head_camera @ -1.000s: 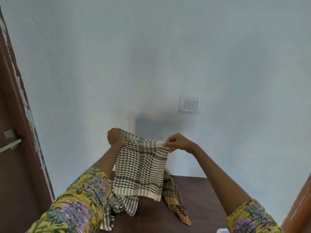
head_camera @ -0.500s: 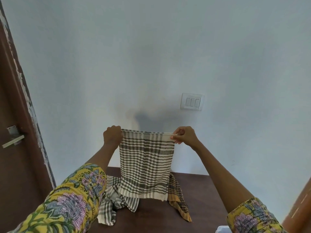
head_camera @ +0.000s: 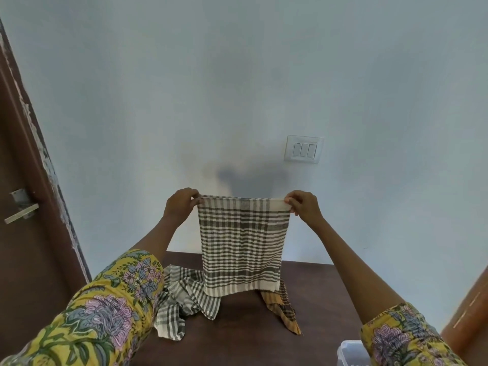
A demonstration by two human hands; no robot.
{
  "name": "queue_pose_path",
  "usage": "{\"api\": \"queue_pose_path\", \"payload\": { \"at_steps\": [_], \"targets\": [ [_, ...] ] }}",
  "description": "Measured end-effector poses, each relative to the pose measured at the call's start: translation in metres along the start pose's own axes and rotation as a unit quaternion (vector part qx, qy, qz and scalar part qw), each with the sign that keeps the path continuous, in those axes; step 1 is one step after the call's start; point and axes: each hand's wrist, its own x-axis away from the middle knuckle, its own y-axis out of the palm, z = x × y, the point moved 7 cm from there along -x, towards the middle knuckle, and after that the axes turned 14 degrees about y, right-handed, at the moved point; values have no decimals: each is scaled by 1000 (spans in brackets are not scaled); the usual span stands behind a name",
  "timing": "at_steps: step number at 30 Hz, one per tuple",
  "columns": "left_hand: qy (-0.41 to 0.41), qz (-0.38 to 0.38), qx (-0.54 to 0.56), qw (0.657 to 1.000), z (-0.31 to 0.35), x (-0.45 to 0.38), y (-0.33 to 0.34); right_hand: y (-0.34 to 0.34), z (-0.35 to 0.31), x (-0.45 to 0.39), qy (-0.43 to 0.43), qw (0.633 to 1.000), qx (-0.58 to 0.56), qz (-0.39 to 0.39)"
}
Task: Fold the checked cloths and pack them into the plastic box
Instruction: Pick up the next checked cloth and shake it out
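Pale wall; brown door; switch plate

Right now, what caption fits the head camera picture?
Both hands, left hand and right hand, hold a checked cloth up above the table.

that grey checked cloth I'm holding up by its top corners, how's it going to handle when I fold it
Probably floppy: the grey checked cloth hangs straight down from the left hand and right hand, with no stiffness of its own. Likely light, since fingertip pinches carry it. It should crease easily; the loose cloths on the table lie crumpled.
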Motion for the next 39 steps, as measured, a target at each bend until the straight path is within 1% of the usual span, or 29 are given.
{"api": "queue_pose_path", "payload": {
  "at_steps": [2, 5, 7, 10, 15, 20, 21, 22, 25, 27, 30, 32, 33, 35, 37, 39],
  "targets": [
    [-4, 26, 31, 999, 1, 1, 1, 0, 6, 2, 13, 1000, 6, 2],
    [-20, 91, 102, 990, 8, -2, 0, -1, 15, 5, 39, 999, -4, 12],
    [-31, 110, 151, 982, 14, -7, 2, -7, 19, 7, 52, 998, -20, 27],
    [-59, 104, 233, 965, 19, -12, 12, -17, 26, 11, 70, 996, -46, 35],
    [-80, 66, 273, 956, 31, -18, 40, -38, 42, 20, 91, 990, -93, 55],
    [-139, 52, 367, 918, 42, -16, 61, -53, 53, 23, 109, 985, -124, 40],
    [-155, 50, 393, 905, 42, -15, 63, -54, 55, 24, 114, 985, -128, 33],
    [-179, 50, 429, 884, 41, -14, 65, -55, 57, 25, 117, 984, -130, 26],
    [-268, 56, 558, 783, 40, -6, 72, -54, 59, 29, 120, 982, -144, -2],
    [-297, 50, 604, 738, 41, -2, 74, -46, 59, 31, 132, 980, -145, -37],
    [-324, 59, 649, 685, 40, 9, 73, -29, 53, 34, 144, 975, -133, -101],
    [-336, 67, 661, 668, 35, 16, 70, -16, 46, 38, 155, 962, -156, -159],
    [-342, 72, 654, 671, 29, 22, 67, -7, 42, 42, 164, 950, -170, -203],
    [-356, 89, 620, 693, 16, 31, 57, 9, 27, 51, 175, 925, -176, -288],
    [-375, 119, 576, 716, 0, 44, 44, 30, 10, 68, 184, 890, -149, -390],
    [-385, 131, 541, 736, -11, 50, 30, 48, -10, 87, 173, 849, -115, -486]
  ]
}}
